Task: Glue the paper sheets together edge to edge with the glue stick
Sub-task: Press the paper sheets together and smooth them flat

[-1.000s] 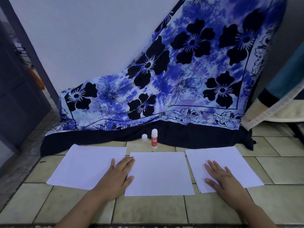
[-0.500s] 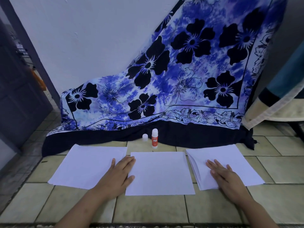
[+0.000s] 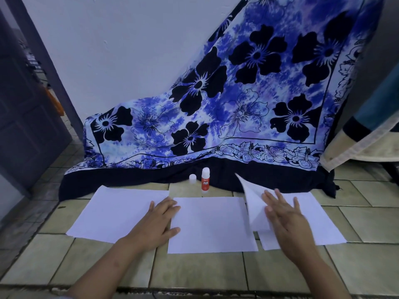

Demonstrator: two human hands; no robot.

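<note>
Paper sheets (image 3: 212,223): three flat on the floor (image 3: 194,272), a fourth sheet (image 3: 252,203) raised against the right hand's (image 3: 289,221) straight fingers (image 3: 272,201); left hand (image 3: 157,225) flat, unclenched; one glue stick (image 3: 205,179) beyond.

Near floor tiles (image 3: 194,275) give open reach; glue stick (image 3: 205,179) and cap (image 3: 192,178) stand behind middle sheet (image 3: 212,225), draped cloth (image 3: 237,104) blocking just beyond.

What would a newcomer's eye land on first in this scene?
The big blue cloth with black flowers, draped against the wall at the back, dominates. In front, a left sheet, a middle sheet and a right sheet lie in a row on the tiled floor; the right sheet's left edge stands curled up against the right hand. A red glue stick stands upright behind the middle sheet, its cap beside it.
</note>
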